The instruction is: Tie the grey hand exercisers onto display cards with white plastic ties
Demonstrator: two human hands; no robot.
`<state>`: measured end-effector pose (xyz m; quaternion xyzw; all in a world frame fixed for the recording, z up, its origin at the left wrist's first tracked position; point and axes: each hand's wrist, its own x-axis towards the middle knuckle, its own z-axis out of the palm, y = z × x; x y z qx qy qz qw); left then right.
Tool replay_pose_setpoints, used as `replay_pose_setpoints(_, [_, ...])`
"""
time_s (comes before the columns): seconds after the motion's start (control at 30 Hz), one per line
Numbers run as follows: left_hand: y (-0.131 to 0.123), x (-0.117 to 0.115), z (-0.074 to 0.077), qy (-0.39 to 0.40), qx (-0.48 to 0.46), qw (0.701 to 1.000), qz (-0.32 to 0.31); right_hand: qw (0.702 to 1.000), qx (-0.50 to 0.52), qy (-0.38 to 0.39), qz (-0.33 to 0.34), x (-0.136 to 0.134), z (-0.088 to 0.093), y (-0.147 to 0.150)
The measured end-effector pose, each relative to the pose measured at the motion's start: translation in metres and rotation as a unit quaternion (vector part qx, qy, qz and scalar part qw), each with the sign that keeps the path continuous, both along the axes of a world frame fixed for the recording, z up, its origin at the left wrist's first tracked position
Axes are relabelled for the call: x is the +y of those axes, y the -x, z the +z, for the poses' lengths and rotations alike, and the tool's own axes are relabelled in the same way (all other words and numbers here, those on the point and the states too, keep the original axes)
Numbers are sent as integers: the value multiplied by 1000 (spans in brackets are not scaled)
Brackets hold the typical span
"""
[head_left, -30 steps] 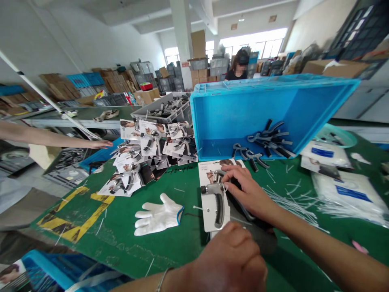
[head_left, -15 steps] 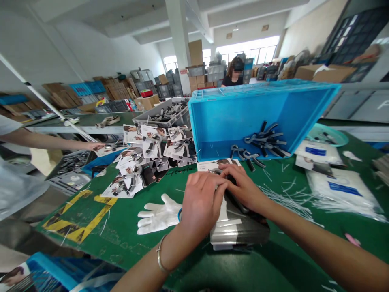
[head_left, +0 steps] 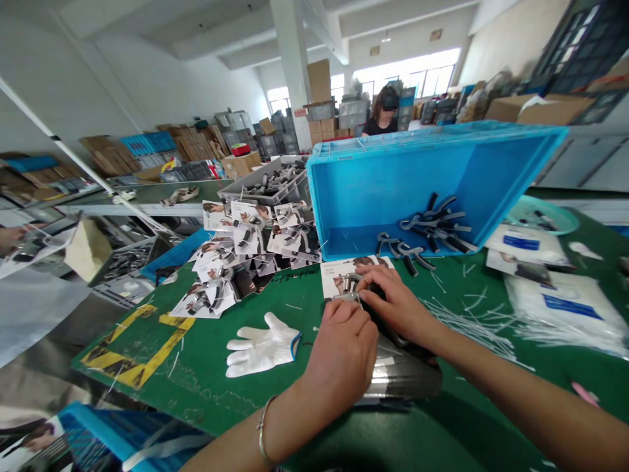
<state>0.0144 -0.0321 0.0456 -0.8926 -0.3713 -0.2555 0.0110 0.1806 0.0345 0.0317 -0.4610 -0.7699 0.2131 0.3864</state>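
My left hand [head_left: 341, 351], fingers curled together, presses at the coil-spring end of a hand grip exerciser [head_left: 350, 283]. Whatever its fingertips pinch is hidden. My right hand [head_left: 400, 305] is closed over the same hand grip exerciser, its thumb and fingertips close to the left fingers. Under them lies a printed backing card [head_left: 331, 274], on top of a dark, shiny stack of cards [head_left: 410, 379]. Loose white cable ties [head_left: 466, 334] are scattered right of my hands. A white glove [head_left: 263, 345] lies flat to the left.
A blue crate [head_left: 358, 180] lies on its side ahead, with bare hand grips [head_left: 432, 226] inside. Carded hand grips [head_left: 250, 236] are heaped at left-centre. Plastic bags [head_left: 565, 305] lie right. A co-worker's hand [head_left: 12, 239] holds a card at far left; another person [head_left: 383, 115] is behind the crate.
My left hand has turned and come down slightly to the right, uncovering the grip's spring and more of the card. The co-worker's hand has drawn back left with a card.
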Motion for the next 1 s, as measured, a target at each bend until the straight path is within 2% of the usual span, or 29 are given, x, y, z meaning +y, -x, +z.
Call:
replay_pose_setpoints(0.1, [16,-14,-1,12,-53,993,101,1000,0,-4,-4,-10,11,-6])
replay_pose_setpoints(0.17, [29,-20,-4,32,-60,983,173,1000,-19,-1,9,-26,22,-11])
replay_pose_setpoints(0.2, [35,-22,-6,55,-53,979,188,999,-40,4,23,-36,28,-13])
replay_pose_setpoints(0.3, [43,-24,-10,126,-45,976,174,986,-151,3,72,-61,39,-10])
replay_pose_setpoints(0.37, [42,-23,-10,136,-53,976,159,965,-244,-38,86,-70,39,-1])
replay_pose_setpoints(0.47, [44,-22,-6,134,-58,978,152,926,-352,-109,76,-71,33,13])
replay_pose_setpoints(0.53, [52,-21,-4,158,-79,975,135,915,-377,-122,78,-67,32,17])
replay_pose_setpoints(0.6, [65,-18,-3,187,-126,968,105,925,-355,-97,91,-63,35,14])
replay_pose_setpoints(0.73, [79,-6,-8,203,-232,951,39,968,-227,-14,110,-59,42,3])
replay_pose_setpoints(0.9, [58,8,-16,218,-334,916,29,979,-143,-20,142,-55,38,5])
replay_pose_setpoints(1.0, [45,9,-19,262,-388,883,37,987,-104,-14,124,-52,35,11])
